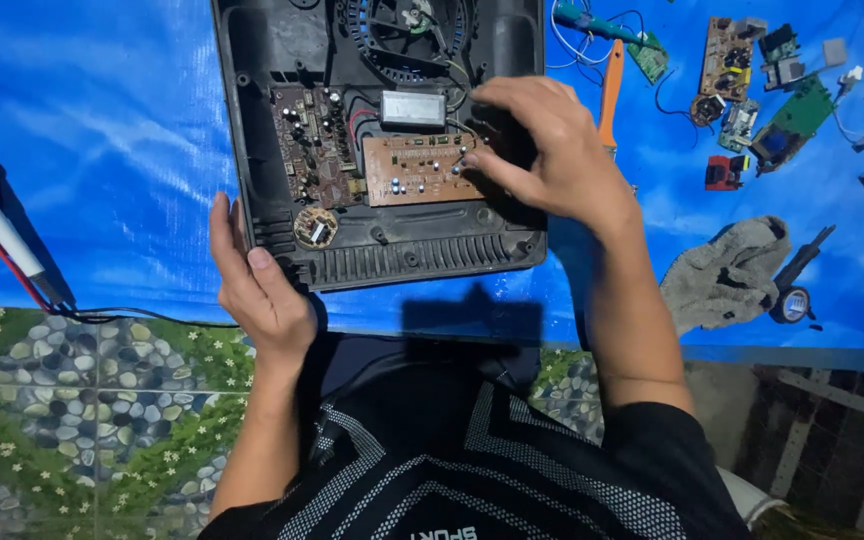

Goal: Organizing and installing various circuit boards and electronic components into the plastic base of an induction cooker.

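- Left hand (pixel 257 285): fingers flat, loosely spread, braced vs. lower-left edge of black plastic appliance housing (pixel 422 250), holding nothing.
- Right hand (pixel 542 150): fingers curled, tips pinching at right edge of tan circuit board (pixel 414 168) inside housing.
- Housing: ribbed, opened, betw. both hands, on blue tarp (pixel 112 150).
- Beside: grey rag (pixel 727 275), orange-handled tool (pixel 610 90), loose green PCBs (pixel 802 115).

Packages, signs, screens: none showing. Labels: one pale rectangular label (pixel 413 106) is lying on the grey box component inside the open black casing (pixel 252 60), far centre, print unreadable.
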